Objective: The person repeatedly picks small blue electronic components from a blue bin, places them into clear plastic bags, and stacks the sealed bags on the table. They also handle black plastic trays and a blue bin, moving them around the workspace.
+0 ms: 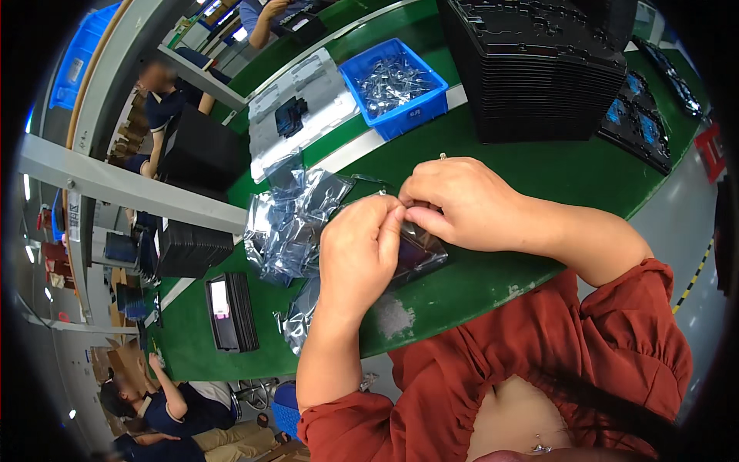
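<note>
My left hand (pixel 359 245) and my right hand (pixel 459 204) meet above the green table, both with fingers pinched together at the edge of a shiny, see-through plastic bag (pixel 428 259). Most of that bag lies under and between my hands, and something dark shows through it. Its gripped edge is largely hidden by my fingers. Just left of my left hand lies a loose heap of silvery antistatic bags (pixel 292 219), partly covered by my forearm lower down.
Beyond my hands stand a blue bin (pixel 394 91) of small metallic parts and a grey-white tray (pixel 269 146) with a dark piece on it. A tall stack of black trays (pixel 535 88) rises at the far right. Black trays (pixel 232 312) stand at left. Other people work nearby.
</note>
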`<action>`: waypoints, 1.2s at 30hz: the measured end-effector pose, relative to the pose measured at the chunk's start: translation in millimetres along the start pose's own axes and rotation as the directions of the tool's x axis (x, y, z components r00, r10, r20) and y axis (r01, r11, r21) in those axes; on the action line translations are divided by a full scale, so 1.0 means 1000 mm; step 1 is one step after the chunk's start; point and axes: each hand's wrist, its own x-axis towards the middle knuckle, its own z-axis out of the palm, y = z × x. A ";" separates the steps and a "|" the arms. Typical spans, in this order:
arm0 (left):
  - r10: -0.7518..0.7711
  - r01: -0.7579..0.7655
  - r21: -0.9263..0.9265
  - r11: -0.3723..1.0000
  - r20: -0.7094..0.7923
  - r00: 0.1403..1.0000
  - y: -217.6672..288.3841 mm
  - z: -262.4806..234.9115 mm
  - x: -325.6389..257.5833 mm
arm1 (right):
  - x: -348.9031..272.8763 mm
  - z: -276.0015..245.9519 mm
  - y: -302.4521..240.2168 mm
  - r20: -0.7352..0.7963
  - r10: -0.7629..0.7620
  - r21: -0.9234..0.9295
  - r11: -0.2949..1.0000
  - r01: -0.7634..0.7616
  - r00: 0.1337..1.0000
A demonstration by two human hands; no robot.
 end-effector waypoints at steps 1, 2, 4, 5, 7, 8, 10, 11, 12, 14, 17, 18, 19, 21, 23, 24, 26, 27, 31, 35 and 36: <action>-0.005 0.006 -0.024 1.000 0.022 1.000 -0.002 0.001 -0.003 | 0.000 0.002 0.001 0.040 -0.001 -0.007 1.000 0.001 0.999; -0.002 0.002 -0.002 1.000 0.037 0.999 -0.007 0.004 -0.006 | 0.001 0.003 0.002 0.081 -0.002 -0.014 1.000 0.003 0.997; -0.065 0.071 -0.084 0.994 0.075 0.995 -0.011 0.002 -0.007 | 0.001 0.007 0.006 0.098 -0.050 -0.034 0.998 0.054 0.994; -0.093 0.105 -0.123 0.987 0.095 0.991 -0.013 0.001 -0.008 | 0.000 0.008 0.009 0.075 -0.143 -0.042 0.988 0.147 0.987; -0.102 0.133 -0.229 0.964 0.141 0.985 -0.017 -0.002 -0.010 | 0.000 0.010 0.014 0.033 -0.330 -0.063 0.941 0.331 0.943; -0.099 0.140 -0.271 0.953 0.159 0.982 -0.016 -0.003 -0.010 | 0.001 0.009 0.014 0.022 -0.363 -0.036 0.931 0.364 0.931; -0.123 0.195 -0.374 0.907 0.207 0.970 -0.016 -0.005 -0.011 | 0.003 0.006 0.013 -0.002 -0.427 0.020 0.904 0.427 0.904; -0.149 0.243 -0.434 0.868 0.240 0.959 -0.017 -0.005 -0.011 | 0.002 0.005 0.011 -0.013 -0.459 -0.037 0.888 0.458 0.888; -0.171 0.291 -0.490 0.822 0.275 0.946 -0.018 -0.003 -0.012 | 0.000 0.004 0.008 -0.021 -0.490 -0.094 0.869 0.486 0.871; -0.215 0.350 -0.505 0.789 0.307 0.927 -0.020 -0.002 -0.013 | -0.003 0.003 0.000 -0.007 -0.581 -0.194 0.799 0.569 0.814; -0.327 0.407 -0.544 0.734 0.241 0.914 -0.029 0.002 -0.016 | -0.011 0.000 -0.014 0.080 -0.728 -0.316 0.630 0.710 0.681; -0.393 0.421 -0.530 0.736 0.172 0.903 -0.038 0.002 -0.018 | -0.017 0.002 -0.025 0.055 -0.783 -0.270 0.585 0.764 0.619; -0.454 0.436 -0.520 0.734 0.102 0.885 -0.045 0.001 -0.018 | -0.027 0.007 -0.036 0.029 -0.831 -0.225 0.535 0.814 0.555; -0.430 0.322 -0.678 0.661 0.010 0.903 -0.055 -0.010 -0.015 | -0.039 0.013 -0.056 -0.035 -0.877 -0.044 0.480 0.876 0.478; -0.415 0.265 -0.617 0.741 -0.110 0.903 -0.058 -0.013 -0.014 | -0.038 0.012 -0.058 0.033 -0.850 0.043 0.526 0.849 0.525; -0.406 0.252 -0.601 0.759 -0.134 0.904 -0.059 -0.013 -0.016 | -0.032 0.010 -0.054 0.109 -0.787 -0.034 0.608 0.794 0.607; -0.408 0.252 -0.550 0.796 -0.180 0.895 -0.062 -0.011 -0.022 | -0.003 0.003 -0.039 0.235 -0.584 -0.198 0.754 0.626 0.777; -0.390 0.240 -0.534 0.811 -0.188 0.902 -0.061 -0.009 -0.020 | 0.011 0.000 -0.020 0.001 -0.536 -0.077 0.842 0.534 0.844; -0.352 0.208 -0.497 0.842 -0.215 0.911 -0.055 -0.004 -0.015 | 0.075 -0.020 0.046 -0.474 -0.389 -0.411 0.891 0.191 0.790; -0.299 0.197 -0.394 0.898 -0.217 0.929 -0.044 -0.004 -0.014 | 0.098 -0.007 0.075 -0.372 -0.187 -0.674 0.728 -0.126 0.909; -0.291 0.190 -0.394 0.899 -0.216 0.932 -0.042 -0.003 -0.012 | 0.090 -0.002 0.072 -0.325 -0.124 -0.604 0.790 -0.105 0.938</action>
